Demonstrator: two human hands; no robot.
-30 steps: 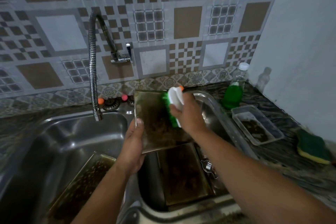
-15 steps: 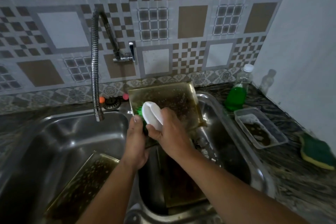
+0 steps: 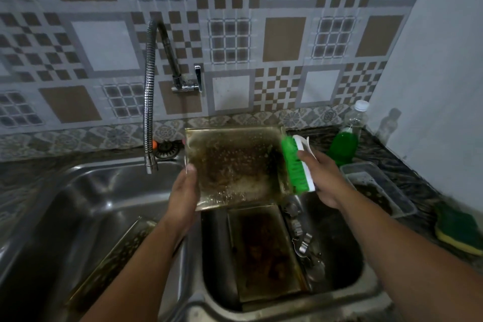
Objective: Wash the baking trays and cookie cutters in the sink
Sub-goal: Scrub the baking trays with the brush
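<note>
At six o'clock, low in the right basin of the sink (image 3: 366,293), a second baking tray (image 3: 264,248) lies flat and dark with residue, with metal cookie cutters (image 3: 303,243) just beside its right edge; a third tray (image 3: 112,251) leans in the left basin at about eight o'clock. Above them, at centre, the left hand (image 3: 183,191) holds the tilted baking tray (image 3: 235,165) by its left edge, thumb pinching the rim. The right hand (image 3: 321,175), at three o'clock of that tray, has its fingers wrapped closed around the green-bristled scrub brush (image 3: 296,165). Half a second ago the brush sat at the tray's lower left corner by the left hand — now it is at the right edge, bristles touching the rim, so a full pass across seems finished. Brown grime remains in the middle, so more strokes look needed. Farther back, at one o'clock, a bottle of green dish soap (image 3: 345,144) stands on the counter; the faucet (image 3: 149,102) hangs at eleven, with no water visible.
</note>
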